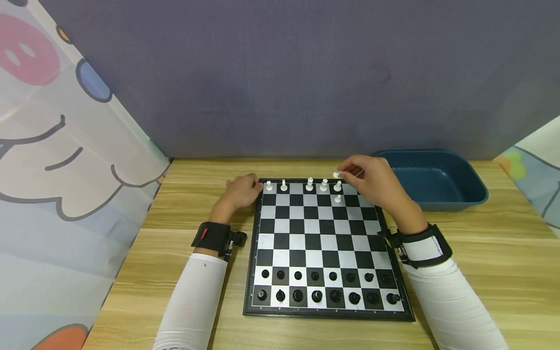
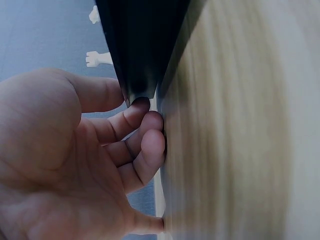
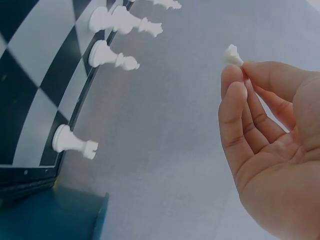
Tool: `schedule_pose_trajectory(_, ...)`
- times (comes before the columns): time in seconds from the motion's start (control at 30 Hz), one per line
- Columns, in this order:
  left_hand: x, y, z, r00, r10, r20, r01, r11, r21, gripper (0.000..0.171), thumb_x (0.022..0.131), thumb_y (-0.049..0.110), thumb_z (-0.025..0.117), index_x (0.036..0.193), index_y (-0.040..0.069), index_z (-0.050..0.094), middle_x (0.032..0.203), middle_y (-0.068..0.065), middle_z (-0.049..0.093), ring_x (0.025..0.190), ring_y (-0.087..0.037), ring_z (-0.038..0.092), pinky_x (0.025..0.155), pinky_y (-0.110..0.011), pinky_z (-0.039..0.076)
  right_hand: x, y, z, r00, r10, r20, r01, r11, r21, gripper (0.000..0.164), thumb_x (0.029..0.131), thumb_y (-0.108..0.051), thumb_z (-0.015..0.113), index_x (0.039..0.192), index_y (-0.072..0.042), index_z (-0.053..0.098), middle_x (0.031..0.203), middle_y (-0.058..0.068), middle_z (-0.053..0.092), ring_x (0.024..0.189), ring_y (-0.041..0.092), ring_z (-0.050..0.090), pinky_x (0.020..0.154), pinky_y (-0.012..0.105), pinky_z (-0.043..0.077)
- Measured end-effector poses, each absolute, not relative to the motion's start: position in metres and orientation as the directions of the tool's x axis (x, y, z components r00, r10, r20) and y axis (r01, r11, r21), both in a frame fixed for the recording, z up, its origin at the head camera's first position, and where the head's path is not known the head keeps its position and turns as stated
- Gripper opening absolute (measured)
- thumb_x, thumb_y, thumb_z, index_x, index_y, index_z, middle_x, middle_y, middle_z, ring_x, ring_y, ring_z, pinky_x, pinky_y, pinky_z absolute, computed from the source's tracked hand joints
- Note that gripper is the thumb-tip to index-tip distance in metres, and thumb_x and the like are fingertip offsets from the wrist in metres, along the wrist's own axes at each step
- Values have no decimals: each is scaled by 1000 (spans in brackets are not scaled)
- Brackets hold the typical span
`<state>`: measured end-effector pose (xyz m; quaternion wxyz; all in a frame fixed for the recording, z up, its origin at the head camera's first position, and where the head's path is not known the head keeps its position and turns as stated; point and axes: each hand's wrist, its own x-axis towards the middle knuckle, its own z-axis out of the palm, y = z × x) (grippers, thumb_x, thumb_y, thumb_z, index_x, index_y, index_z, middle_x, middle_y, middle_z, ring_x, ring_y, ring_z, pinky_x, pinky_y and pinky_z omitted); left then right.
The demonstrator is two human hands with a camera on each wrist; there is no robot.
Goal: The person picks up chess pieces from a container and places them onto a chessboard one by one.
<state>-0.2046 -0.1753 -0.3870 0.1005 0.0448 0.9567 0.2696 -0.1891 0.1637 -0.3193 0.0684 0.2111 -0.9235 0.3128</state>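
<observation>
Currently, left hand [image 1: 241, 191] pinches chessboard [image 1: 319, 227] at far-left corner, thumb above, curled forefinger below. White pieces [image 1: 309, 184] near far edge; two black rows [image 1: 317, 295] along near edge. Right hand [image 1: 375, 179], thumb-and-fingertip pinch, holds small white piece [image 1: 336, 174] by far edge. Blue tub [image 1: 450, 206] near far-right corner.

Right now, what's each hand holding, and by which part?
Right hand: a white piece, pinched by one end; which end is unclear. Left hand: the chessboard, at its far left corner.
</observation>
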Motion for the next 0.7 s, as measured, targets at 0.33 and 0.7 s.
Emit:
schedule_pose_trajectory(0.33, -203, -175, -385, -976, 138, -167, 31, 852, 523, 25, 108, 28, 46, 89, 12, 49, 77, -3, 47, 90, -30, 57, 122, -76, 5, -189, 148, -313, -851, -448, 275, -524, 683, -508, 11, 97, -13, 72, 106, -10, 76, 97, 6, 76, 86, 20, 70, 76, 41, 61)
schedule_pose_trajectory(0.7, -202, -175, -384, -975, 147, -164, 39, 848, 528, 25, 108, 27, 47, 89, 12, 51, 77, -3, 48, 93, -30, 57, 121, -77, 5, -192, 114, -311, -781, -575, 242, -618, 662, -424, 10, 96, -11, 72, 104, -9, 76, 96, 4, 77, 85, 19, 72, 79, 41, 59)
